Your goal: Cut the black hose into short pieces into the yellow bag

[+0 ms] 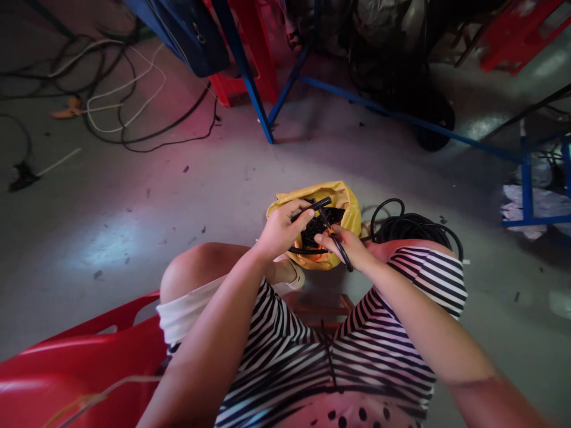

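My left hand (285, 224) grips a black ribbed tube (323, 203) between thumb and fingers, its free end pointing right. My right hand (347, 245) is closed round scissors (342, 252) with dark handles and an orange patch near the pivot. Their blades point up and left, close to the tube; I cannot tell whether they touch it. Below both hands stands an open yellow bag (350, 199) between my legs. Small black pieces (312, 230) lie inside it, partly covered by my hands.
A coil of black cable (408, 229) lies beside my right knee. Ahead stands a blue metal frame (250, 77) with a red stool (232, 89) behind it. Loose cables (111, 134) spread over the floor at left. A red chair (89, 368) stands close at my left.
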### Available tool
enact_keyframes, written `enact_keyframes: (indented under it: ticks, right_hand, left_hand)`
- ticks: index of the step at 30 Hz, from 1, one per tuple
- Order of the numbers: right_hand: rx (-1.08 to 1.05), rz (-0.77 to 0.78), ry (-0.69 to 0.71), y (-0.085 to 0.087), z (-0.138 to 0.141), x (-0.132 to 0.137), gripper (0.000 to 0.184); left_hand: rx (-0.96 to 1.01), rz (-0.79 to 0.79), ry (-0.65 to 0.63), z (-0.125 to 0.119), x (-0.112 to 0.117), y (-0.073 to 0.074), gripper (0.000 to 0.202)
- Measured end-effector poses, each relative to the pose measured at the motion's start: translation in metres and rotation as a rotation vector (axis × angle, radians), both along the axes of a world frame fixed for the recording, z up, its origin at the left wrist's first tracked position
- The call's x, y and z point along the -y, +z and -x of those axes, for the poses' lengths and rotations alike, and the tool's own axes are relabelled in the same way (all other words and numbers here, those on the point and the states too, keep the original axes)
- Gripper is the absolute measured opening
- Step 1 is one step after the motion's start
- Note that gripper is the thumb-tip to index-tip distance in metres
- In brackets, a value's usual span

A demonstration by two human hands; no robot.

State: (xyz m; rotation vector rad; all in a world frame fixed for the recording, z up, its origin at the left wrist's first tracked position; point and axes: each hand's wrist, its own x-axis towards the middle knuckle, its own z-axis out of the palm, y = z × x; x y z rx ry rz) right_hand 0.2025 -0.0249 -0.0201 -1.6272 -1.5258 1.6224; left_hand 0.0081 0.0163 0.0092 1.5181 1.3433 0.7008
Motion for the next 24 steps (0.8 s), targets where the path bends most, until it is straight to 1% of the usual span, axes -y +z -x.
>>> enact_keyframes:
  ticks: [6,10,13,16,20,24]
  right_hand:
    - [-0.031,0.007,-0.01,-0.005,0.001,0.001,0.041]
    - [-0.013,0.005,0.001,-0.002,0.001,0.0,0.042]
    - [0.019,0.016,0.027,0.003,0.0,-0.001,0.042]
    - [0.026,0.024,0.046,0.006,-0.001,-0.002,0.043]
    - [-0.017,0.029,0.051,0.005,-0.002,-0.002,0.043]
    - [-0.06,0.046,0.044,0.005,-0.003,-0.002,0.044]
  left_hand:
    - [-0.068,-0.068,-0.033,-0.003,0.001,0.001,0.028]
    - [-0.099,-0.058,-0.058,-0.003,0.002,-0.001,0.028]
    - [-0.09,-0.041,-0.091,-0.003,0.003,-0.003,0.029]
    - [-0.069,-0.034,-0.098,-0.004,0.003,-0.006,0.028]
    - [-0.015,-0.031,-0.099,-0.004,0.003,-0.006,0.028]
    - [-0.002,-0.032,-0.152,-0.001,0.003,-0.006,0.03]
